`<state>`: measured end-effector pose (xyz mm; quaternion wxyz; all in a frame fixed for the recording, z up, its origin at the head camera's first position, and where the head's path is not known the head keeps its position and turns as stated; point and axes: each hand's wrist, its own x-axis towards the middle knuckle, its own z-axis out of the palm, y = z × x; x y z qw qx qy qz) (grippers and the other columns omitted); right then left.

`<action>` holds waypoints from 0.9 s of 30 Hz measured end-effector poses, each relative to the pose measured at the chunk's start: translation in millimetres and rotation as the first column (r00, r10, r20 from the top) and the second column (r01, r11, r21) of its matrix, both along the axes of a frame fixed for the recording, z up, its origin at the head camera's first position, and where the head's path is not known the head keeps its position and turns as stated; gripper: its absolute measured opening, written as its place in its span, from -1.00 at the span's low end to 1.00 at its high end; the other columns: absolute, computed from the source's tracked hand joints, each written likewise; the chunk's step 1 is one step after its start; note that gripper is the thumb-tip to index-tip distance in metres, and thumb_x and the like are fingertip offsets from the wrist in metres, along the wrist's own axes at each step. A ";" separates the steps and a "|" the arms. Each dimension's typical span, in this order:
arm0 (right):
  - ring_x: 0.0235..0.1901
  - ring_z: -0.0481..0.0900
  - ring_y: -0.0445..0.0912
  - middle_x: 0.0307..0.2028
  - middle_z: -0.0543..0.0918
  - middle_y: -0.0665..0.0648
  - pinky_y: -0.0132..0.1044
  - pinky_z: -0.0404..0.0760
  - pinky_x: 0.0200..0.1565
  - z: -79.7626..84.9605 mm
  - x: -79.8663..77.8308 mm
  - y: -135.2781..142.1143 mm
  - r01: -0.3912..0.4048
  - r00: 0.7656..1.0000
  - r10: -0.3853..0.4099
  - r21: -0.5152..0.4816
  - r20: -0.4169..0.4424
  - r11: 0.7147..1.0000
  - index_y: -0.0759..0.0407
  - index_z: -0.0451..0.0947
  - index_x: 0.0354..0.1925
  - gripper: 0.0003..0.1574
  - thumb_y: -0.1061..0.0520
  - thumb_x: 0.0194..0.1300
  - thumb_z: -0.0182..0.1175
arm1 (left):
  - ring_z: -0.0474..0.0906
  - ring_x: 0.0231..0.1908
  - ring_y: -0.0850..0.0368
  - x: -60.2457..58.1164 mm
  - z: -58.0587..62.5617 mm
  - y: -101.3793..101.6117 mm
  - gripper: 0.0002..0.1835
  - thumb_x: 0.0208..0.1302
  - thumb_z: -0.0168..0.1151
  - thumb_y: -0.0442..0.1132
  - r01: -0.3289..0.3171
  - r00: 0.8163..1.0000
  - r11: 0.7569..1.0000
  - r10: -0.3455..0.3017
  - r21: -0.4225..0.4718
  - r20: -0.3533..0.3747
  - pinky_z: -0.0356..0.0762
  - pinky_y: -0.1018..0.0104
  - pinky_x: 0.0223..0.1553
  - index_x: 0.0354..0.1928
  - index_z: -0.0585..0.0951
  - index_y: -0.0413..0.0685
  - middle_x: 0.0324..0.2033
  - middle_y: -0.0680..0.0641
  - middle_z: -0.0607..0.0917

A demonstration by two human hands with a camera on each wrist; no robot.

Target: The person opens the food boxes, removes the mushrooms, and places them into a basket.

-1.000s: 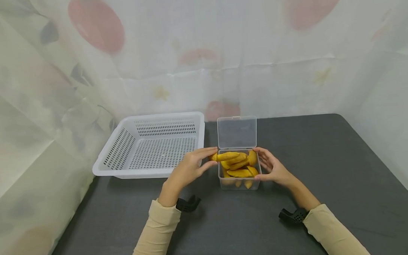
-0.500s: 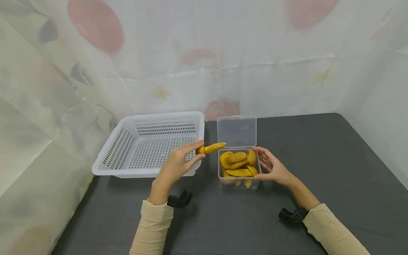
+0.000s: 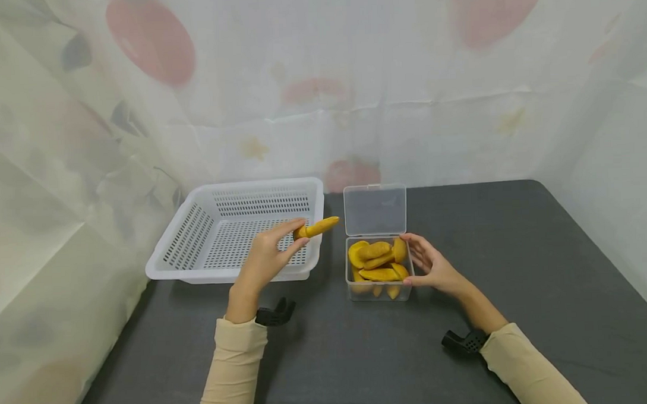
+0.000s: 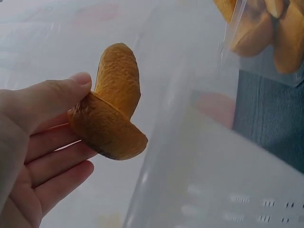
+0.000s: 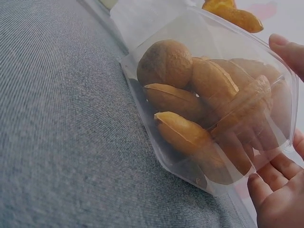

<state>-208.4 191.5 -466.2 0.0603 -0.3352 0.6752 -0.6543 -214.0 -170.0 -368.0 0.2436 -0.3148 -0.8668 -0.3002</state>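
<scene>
My left hand pinches a yellow-brown mushroom by its cap, above the right side of the white basket. In the left wrist view the mushroom's cap lies between thumb and fingers, with the stem pointing away. My right hand grips the right side of a clear plastic box, thumb at the front corner and fingers at the back. Several more mushrooms lie piled inside it. The right wrist view shows them through the clear wall, with my thumb near the rim.
The box's hinged lid stands up at its back. Beside the box, on the left, sits the slotted basket, its floor bare. Both rest on a dark grey table, with a printed curtain hanging behind and at the sides.
My left hand has lifted the mushroom out over the box and carried it leftward to the basket's right side. The right hand and the box stay where they were.
</scene>
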 end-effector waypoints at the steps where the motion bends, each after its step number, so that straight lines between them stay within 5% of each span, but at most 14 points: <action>1: 0.37 0.10 -0.60 0.36 0.17 -0.28 -0.75 0.21 0.31 0.0 0.0 -0.1 -0.001 1.000 0.001 -0.002 -0.004 1.000 0.42 -0.09 0.43 0.07 0.36 0.14 0.32 | 0.68 0.01 -0.12 -0.2 -0.2 -1.8 -0.55 0.07 0.43 -0.32 -0.016 1.000 1.000 0.016 0.001 0.007 0.64 0.03 0.09 0.05 0.64 -0.27 -0.03 -0.22 0.73; 16: 0.38 0.10 -0.58 0.37 0.16 -0.25 -0.75 0.22 0.31 -1.6 0.2 0.1 -0.001 1.000 0.001 -0.004 0.000 1.000 0.44 -0.12 0.43 0.11 0.32 0.13 0.34 | 0.65 0.02 -0.13 -10.7 -9.9 -25.9 -0.60 0.14 0.40 -0.25 -0.175 0.979 0.985 0.174 0.003 0.104 0.62 -0.03 0.12 0.03 0.65 -0.23 -0.02 -0.22 0.72; 27: 0.38 0.12 -0.54 0.35 0.20 -0.22 -0.73 0.23 0.32 -3.9 -2.2 -0.7 -0.029 1.000 0.029 -0.054 -0.001 0.998 0.45 -0.10 0.41 0.07 0.31 0.14 0.34 | 0.58 0.15 -0.15 -10.0 -9.1 -20.1 -0.61 0.21 0.34 -0.23 -0.173 0.972 0.985 0.174 -0.019 0.158 0.52 -0.06 0.24 0.08 0.63 -0.21 0.06 -0.21 0.69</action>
